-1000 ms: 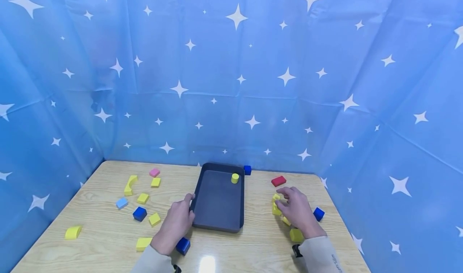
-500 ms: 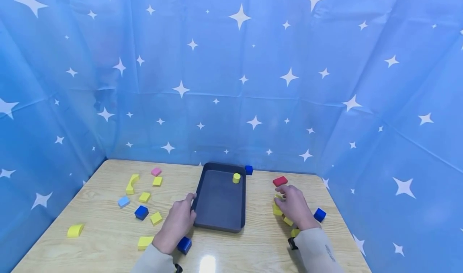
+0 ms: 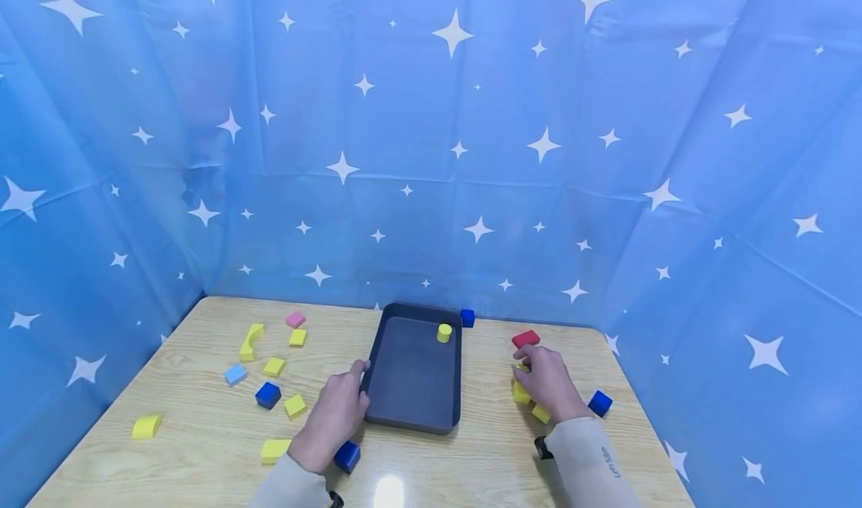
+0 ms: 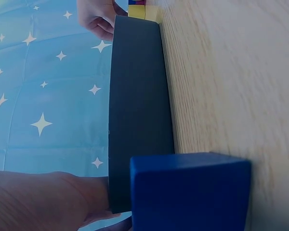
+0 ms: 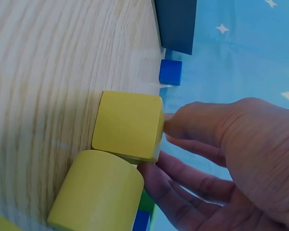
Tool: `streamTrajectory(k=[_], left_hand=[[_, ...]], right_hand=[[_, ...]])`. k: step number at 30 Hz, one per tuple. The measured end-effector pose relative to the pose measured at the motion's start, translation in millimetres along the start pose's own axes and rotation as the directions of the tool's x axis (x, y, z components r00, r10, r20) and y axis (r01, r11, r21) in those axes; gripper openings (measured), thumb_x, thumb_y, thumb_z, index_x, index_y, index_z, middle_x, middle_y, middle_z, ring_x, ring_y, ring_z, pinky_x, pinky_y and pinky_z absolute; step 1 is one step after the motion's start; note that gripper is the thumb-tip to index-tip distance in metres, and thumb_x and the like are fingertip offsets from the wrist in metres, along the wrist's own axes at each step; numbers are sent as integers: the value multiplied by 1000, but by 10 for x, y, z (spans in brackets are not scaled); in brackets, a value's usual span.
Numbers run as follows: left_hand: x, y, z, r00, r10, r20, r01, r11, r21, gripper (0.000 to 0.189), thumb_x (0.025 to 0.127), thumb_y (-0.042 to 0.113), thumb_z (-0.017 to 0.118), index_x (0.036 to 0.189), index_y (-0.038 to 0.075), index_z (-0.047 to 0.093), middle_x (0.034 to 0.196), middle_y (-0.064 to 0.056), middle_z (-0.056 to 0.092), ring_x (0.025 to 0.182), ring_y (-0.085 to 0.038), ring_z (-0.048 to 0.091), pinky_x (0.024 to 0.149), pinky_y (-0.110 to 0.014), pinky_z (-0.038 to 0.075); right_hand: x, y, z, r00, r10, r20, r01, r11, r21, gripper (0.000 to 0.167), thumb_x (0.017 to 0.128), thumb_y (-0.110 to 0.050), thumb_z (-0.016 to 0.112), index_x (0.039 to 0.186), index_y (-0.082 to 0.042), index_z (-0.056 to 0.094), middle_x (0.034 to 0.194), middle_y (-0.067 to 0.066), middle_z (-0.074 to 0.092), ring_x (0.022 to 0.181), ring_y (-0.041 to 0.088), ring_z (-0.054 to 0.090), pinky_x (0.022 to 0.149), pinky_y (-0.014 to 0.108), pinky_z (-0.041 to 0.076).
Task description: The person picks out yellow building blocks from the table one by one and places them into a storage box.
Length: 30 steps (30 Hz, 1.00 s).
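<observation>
The dark tray (image 3: 414, 373) lies mid-table with a small yellow cylinder (image 3: 444, 333) inside, near its far right corner. My left hand (image 3: 334, 412) grips the tray's left rim. A dark blue cube (image 3: 347, 456) stands close to that wrist and looms large in the left wrist view. On the right, my right hand (image 3: 551, 382) curls its thumb and fingers round a yellow block, mostly hidden by them. In the right wrist view, a yellow cube (image 5: 127, 126) and a larger yellow cylinder (image 5: 98, 192) stand in front of the fingertips and partly cover them.
A red block (image 3: 525, 339) lies just beyond the right hand, and a blue cube (image 3: 600, 403) lies to its right. Another blue cube (image 3: 468, 318) sits by the tray's far right corner. Several yellow, blue and pink blocks are scattered left of the tray.
My right thumb has drawn nearer to the fingers, and the right forearm has shifted, covering a yellow block near the wrist. The left hand stays on the tray. The head view has turned slightly left.
</observation>
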<state>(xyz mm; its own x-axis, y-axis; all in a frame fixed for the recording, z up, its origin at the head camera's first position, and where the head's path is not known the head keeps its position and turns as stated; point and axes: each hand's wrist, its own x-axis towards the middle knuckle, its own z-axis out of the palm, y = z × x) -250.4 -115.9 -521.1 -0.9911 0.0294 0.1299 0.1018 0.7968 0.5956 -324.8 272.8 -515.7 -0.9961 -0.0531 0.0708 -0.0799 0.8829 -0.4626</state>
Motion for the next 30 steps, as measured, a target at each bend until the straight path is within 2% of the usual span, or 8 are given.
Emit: streamTrajectory(k=[6, 13, 19, 26, 30], left_hand=[[18, -9, 19, 1000, -5, 3, 5, 1000, 0, 49, 104, -3, 78, 152, -3, 67, 123, -28, 85, 94, -23, 82, 81, -46, 73], [13, 8, 9, 1000, -13, 13, 13, 1000, -4, 50, 104, -5, 77, 152, -4, 67, 124, -29, 84, 86, -21, 78, 71, -38, 68], [6, 4, 7, 1000, -1, 1, 1, 1000, 0, 49, 103, -5, 78, 151, -4, 67, 123, -30, 84, 89, -22, 81, 76, -42, 72], [15, -14, 20, 1000, 7, 4, -7, 1000, 2, 50, 104, -4, 78, 152, -4, 66, 120, -28, 85, 82, -19, 77, 70, -37, 68], [6, -7, 18, 1000, 11, -4, -11, 1000, -1, 49, 103, -5, 78, 151, -4, 67, 120, -28, 85, 85, -20, 78, 73, -39, 71]], right_hand=[[21, 28, 18, 1000, 5, 1, -5, 1000, 5, 28, 103, -4, 86, 131, -1, 82, 125, 22, 83, 116, 37, 80, 107, 59, 69], [32, 41, 25, 1000, 14, 5, -14, 1000, 9, 27, 103, -5, 86, 130, 0, 82, 127, 22, 84, 116, 36, 79, 110, 60, 68], [59, 35, 26, 1000, -1, -7, 1, 1000, -3, 26, 104, -5, 85, 129, 3, 83, 126, 23, 84, 113, 34, 80, 109, 60, 68], [66, 16, 10, 1000, 9, 3, -9, 1000, 13, 31, 105, -5, 84, 135, 5, 81, 129, 24, 84, 111, 32, 80, 107, 58, 69], [59, 2, -15, 1000, -4, -4, 4, 1000, 10, 29, 106, -6, 83, 133, 5, 82, 128, 25, 84, 108, 31, 80, 105, 58, 70]])
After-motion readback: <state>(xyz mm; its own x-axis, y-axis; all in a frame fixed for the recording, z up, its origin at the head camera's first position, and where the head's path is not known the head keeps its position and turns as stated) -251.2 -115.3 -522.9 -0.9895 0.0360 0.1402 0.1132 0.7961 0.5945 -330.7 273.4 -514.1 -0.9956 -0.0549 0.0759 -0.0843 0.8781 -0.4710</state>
